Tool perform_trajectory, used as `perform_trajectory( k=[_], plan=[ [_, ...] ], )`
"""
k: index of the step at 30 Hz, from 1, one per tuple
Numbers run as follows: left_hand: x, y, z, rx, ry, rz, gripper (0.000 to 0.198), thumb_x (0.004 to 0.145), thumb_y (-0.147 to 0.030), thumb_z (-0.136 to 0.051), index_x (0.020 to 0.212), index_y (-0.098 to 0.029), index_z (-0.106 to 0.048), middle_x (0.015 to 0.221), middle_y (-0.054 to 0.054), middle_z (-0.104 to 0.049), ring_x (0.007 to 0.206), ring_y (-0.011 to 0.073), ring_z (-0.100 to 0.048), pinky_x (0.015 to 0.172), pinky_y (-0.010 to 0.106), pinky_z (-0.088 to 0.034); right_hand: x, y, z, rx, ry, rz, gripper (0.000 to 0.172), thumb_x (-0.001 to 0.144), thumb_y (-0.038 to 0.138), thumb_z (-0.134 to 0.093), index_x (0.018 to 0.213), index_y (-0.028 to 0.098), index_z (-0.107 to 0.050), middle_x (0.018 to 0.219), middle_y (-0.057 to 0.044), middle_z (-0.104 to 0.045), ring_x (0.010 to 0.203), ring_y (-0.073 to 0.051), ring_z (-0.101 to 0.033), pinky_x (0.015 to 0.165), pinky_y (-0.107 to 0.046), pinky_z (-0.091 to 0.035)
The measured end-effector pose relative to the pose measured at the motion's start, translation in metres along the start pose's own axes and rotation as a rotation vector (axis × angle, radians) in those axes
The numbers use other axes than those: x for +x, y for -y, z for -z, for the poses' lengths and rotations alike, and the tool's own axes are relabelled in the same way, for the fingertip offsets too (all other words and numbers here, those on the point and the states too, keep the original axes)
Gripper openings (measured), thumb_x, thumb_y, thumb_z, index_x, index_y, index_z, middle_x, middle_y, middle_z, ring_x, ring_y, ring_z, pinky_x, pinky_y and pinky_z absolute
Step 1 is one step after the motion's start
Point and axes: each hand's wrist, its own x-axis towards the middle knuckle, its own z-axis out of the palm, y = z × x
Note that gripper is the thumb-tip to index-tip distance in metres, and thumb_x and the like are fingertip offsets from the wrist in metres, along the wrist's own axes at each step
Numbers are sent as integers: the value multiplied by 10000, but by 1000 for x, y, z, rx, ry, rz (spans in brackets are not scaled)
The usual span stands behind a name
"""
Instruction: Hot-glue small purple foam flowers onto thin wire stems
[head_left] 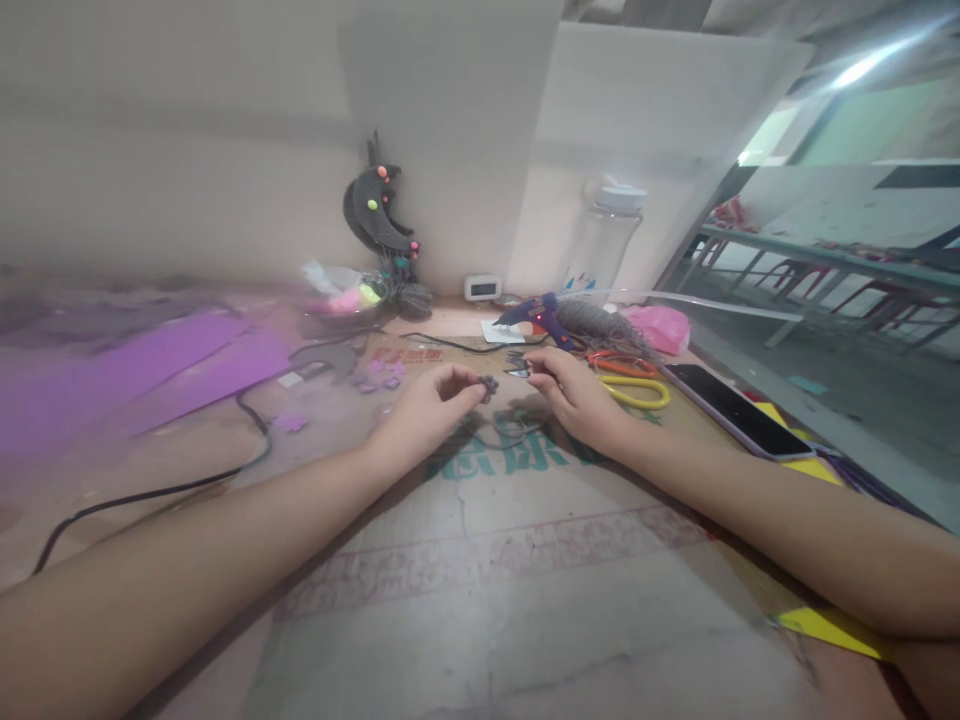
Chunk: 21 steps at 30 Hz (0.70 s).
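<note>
Pinching a small grey lump [489, 388] between the thumb and a finger, the left hand [431, 408] has its tips shut around it. The lump sticks out past those tips, on the side that faces the right hand [571, 398]. It is too small and blurry to tell which way its long side runs.

From the right hand, the lump lies to the left, with a little gap between, so the two are not touching. The left hand is the nearer one, as it has hold of the lump.

The right hand is curled, with its thumb and finger tips close together. A tiny bit may be in its tips, but I cannot tell. Pointy scissor blades [517, 373] show just beside those tips. To the right of that hand are a yellow handle [636, 393] and an orange handle [621, 362]. Behind it lie a blue glue gun [551, 318] and grey yarn [596, 320] on the tabletop [196, 450].
</note>
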Motion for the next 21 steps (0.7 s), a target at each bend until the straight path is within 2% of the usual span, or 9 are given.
perform_trajectory(
  k=[5, 21],
  plan=[
    [0, 1, 1, 20, 13, -5, 165, 833, -341, -608, 838, -176, -622, 848, 42, -703, 828, 172, -646, 797, 304, -470, 0, 0, 0, -28, 27, 70, 308, 997, 374, -401, 1079, 161, -608, 982, -122, -669, 926, -251, -606, 816, -390, -477],
    [-1, -3, 0, 76, 46, -27, 148, 821, -323, -598, 792, -181, -622, 795, 21, -674, 770, 156, -614, 759, 293, -459, 1, 0, 1, -85, 51, 153, 360, 999, 418, -385, 1067, 146, -612, 878, -103, -638, 824, -230, -560, 747, -360, -440]
  ],
)
